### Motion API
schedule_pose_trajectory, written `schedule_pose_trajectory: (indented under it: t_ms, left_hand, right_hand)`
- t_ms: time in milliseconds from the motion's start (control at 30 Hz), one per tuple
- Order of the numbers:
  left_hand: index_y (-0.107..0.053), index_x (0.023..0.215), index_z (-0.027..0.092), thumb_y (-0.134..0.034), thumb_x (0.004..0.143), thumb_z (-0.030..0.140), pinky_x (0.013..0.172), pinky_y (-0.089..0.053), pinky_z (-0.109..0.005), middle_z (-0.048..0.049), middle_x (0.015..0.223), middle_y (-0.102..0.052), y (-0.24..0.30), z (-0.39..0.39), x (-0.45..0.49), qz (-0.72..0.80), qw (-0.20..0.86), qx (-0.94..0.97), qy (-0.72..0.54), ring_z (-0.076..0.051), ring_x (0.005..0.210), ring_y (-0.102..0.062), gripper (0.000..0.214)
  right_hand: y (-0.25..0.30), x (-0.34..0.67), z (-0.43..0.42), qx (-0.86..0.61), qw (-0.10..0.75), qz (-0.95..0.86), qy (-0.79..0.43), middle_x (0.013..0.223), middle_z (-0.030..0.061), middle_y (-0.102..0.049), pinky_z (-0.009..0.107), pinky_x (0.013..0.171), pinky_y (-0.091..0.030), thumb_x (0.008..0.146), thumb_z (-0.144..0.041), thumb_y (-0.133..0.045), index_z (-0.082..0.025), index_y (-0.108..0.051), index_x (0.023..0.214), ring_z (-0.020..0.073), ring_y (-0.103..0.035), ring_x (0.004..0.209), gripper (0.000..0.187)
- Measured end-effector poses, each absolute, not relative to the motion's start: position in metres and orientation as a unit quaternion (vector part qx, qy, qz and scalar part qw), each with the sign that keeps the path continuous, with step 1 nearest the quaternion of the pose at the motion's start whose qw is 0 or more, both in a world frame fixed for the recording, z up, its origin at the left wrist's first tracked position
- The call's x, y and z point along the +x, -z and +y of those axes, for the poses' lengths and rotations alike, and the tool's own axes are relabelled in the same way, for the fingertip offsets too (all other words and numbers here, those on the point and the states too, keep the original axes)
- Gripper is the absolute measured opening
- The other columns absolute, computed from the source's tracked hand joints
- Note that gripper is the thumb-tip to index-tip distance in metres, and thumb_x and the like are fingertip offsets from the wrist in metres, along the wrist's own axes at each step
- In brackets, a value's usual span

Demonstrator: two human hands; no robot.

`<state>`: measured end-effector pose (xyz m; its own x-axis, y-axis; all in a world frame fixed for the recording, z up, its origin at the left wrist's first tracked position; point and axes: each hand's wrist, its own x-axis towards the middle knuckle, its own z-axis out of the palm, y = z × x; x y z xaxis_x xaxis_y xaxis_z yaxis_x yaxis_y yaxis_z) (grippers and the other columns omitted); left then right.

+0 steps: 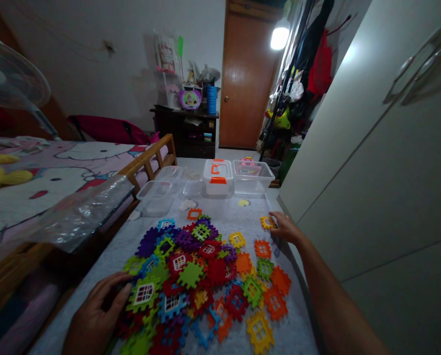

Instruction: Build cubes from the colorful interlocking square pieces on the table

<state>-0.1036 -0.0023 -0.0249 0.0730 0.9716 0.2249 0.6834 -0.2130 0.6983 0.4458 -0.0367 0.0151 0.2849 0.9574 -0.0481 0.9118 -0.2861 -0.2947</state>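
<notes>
A heap of coloured plastic interlocking tiles (201,276) covers the near part of the grey table (223,207). My left hand (96,315) rests at the heap's left edge, fingers curled against a green tile with a white window (143,294). My right hand (285,227) reaches far right and touches a yellow tile (267,223) lying apart from the heap; its fingers bend over the tile's edge. An orange tile (262,248) lies just below that hand.
Clear plastic boxes (252,176), one with an orange-latched lid (217,176), and several open tubs (155,196) stand at the table's far end. A bed with a wooden rail (146,160) runs along the left. White wardrobe doors (371,148) close the right side.
</notes>
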Motion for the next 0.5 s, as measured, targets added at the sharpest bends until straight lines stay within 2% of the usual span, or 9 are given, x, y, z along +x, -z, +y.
schedule_pose_trajectory:
  t_ms: [200, 367, 500]
  left_hand:
    - [-0.068, 0.093, 0.026, -0.052, 0.08, 0.06, 0.095, -0.051, -0.048, -0.0062, 0.11, -0.068, 0.013, -0.007, -0.098, 0.591, 0.21, 0.698, -0.346, -0.031, 0.103, -0.065, 0.04]
    - [-0.068, 0.094, 0.025, -0.053, 0.079, 0.059, 0.096, -0.051, -0.044, -0.0051, 0.11, -0.068, 0.014, -0.006, -0.097, 0.595, 0.208, 0.698, -0.341, -0.028, 0.103, -0.065, 0.04]
    - [-0.068, 0.095, 0.024, -0.052, 0.083, 0.056, 0.095, -0.051, -0.039, -0.0059, 0.11, -0.067, 0.014, -0.008, -0.096, 0.576, 0.189, 0.715, -0.347, -0.026, 0.103, -0.064, 0.038]
  right_hand:
    - [-0.015, 0.441, -0.021, -0.789, 0.077, -0.599, -0.11, 0.117, 0.0112, -0.062, 0.034, 0.093, -0.041, 0.064, -0.011, -0.065, -0.018, -0.066, 0.114, 0.0268, -0.056, 0.109, 0.05]
    - [-0.014, 0.442, -0.013, -0.781, 0.071, -0.61, -0.112, 0.118, 0.0107, -0.061, 0.032, 0.093, -0.041, 0.062, -0.011, -0.065, -0.018, -0.065, 0.115, 0.0262, -0.056, 0.109, 0.054]
    - [-0.01, 0.443, -0.014, -0.779, 0.078, -0.611, -0.12, 0.122, 0.0144, -0.06, 0.036, 0.097, -0.041, 0.06, -0.01, -0.064, -0.015, -0.063, 0.121, 0.0298, -0.056, 0.114, 0.061]
